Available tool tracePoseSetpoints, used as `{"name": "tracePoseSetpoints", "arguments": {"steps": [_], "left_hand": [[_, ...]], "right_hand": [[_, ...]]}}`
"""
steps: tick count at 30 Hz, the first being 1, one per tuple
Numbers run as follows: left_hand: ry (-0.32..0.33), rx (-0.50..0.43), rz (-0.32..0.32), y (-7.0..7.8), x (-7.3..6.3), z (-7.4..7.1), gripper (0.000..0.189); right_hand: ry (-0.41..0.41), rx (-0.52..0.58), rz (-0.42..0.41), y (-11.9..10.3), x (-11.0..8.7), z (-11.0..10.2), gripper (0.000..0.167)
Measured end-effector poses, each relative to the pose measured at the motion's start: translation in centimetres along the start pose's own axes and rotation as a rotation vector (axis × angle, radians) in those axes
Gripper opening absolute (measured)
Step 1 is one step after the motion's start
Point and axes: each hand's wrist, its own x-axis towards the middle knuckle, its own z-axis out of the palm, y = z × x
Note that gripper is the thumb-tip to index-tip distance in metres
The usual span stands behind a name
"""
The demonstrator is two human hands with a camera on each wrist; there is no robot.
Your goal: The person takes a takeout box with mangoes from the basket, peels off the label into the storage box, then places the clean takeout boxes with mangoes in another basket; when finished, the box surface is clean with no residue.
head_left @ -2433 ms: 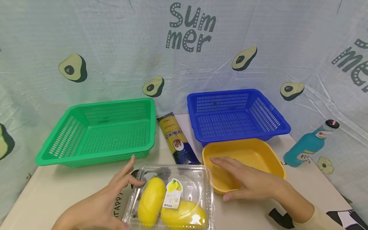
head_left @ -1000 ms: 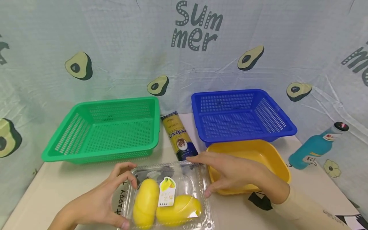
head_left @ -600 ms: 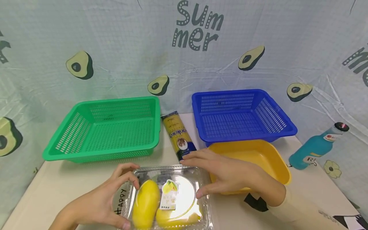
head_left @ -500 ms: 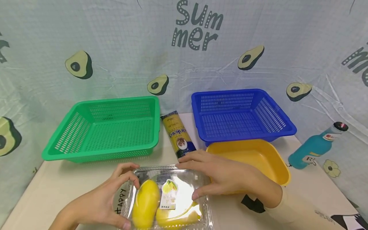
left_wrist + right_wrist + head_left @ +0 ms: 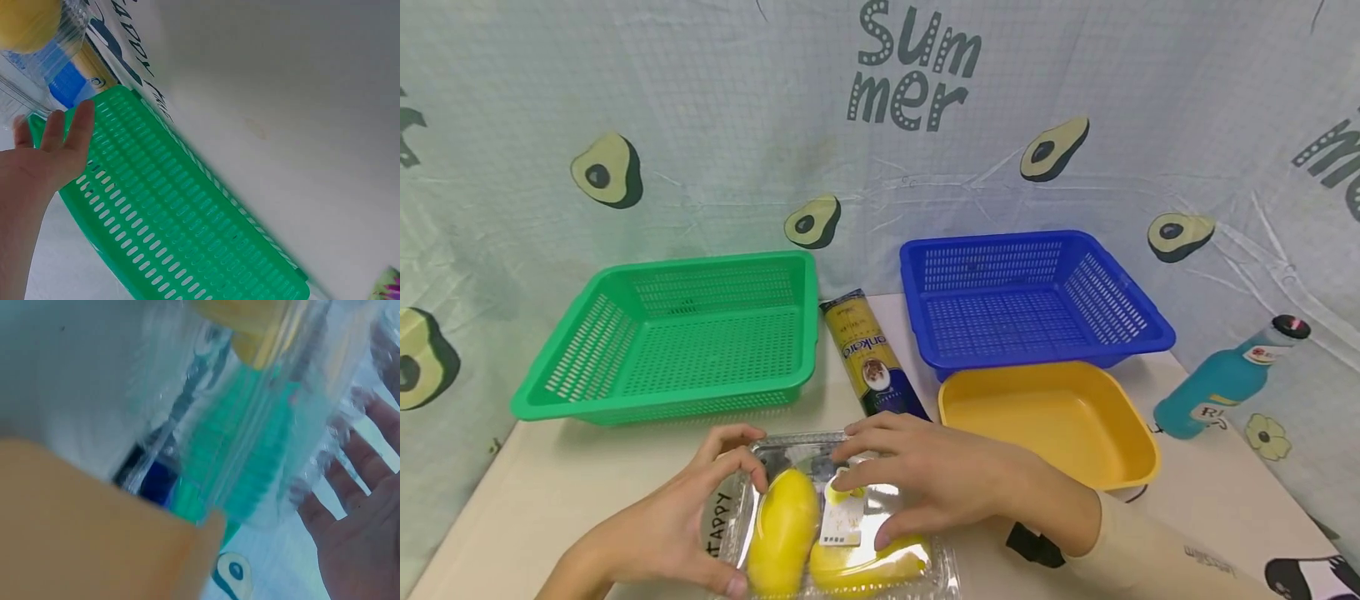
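A clear plastic clamshell box lies at the front, with two yellow mangoes inside and a white label on its lid. My left hand grips the box's left side, thumb near the front corner and fingers bent at the back corner. Over the right part of the lid my right hand spreads its fingers, hiding part of the label and the right edge. The box looks blurred in the right wrist view. In the left wrist view, fingers reach up beside it.
A green basket stands back left and a blue basket back right. Between them lies an ankara pasta packet. A yellow basin sits right of the box, and a blue bottle stands far right.
My right hand has moved left from over the yellow basin onto the box's lid. My left hand has come in against the box's left edge, and its fingers have bent.
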Motion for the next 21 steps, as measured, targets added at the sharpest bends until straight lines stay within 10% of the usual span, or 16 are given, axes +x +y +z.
{"name": "tracePoseSetpoints", "arguments": {"steps": [21], "left_hand": [[-0.007,-0.103,-0.026,-0.5,0.1,0.7,0.070]], "right_hand": [[-0.006,-0.062,-0.041,-0.5,1.5,1.7,0.027]]}}
